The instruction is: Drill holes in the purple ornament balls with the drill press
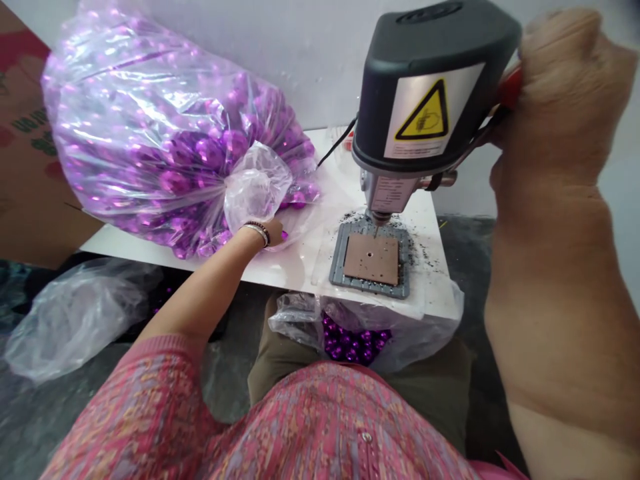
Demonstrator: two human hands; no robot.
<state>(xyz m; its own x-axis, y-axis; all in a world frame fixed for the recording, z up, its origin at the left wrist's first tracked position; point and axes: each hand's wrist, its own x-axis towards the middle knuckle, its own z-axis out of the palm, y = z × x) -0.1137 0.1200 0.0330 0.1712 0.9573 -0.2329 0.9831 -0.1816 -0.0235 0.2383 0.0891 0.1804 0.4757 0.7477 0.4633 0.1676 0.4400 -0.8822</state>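
Note:
My left hand, with bracelets at the wrist, is closed beside the gathered mouth of a large clear plastic bag of shiny purple balls. A bit of shiny purple, apparently a purple ball, shows at its fingertips; the rest is hidden. My right hand is wrapped round the red handle of a black bench drill press. Below the drill bit, a brown square plate with a small hole lies on the grey drill base.
Dark shavings are scattered round the base on the white table. In my lap, an open plastic bag holds purple balls. A cardboard box stands at left, above another clear plastic bag. A black cord runs behind the drill.

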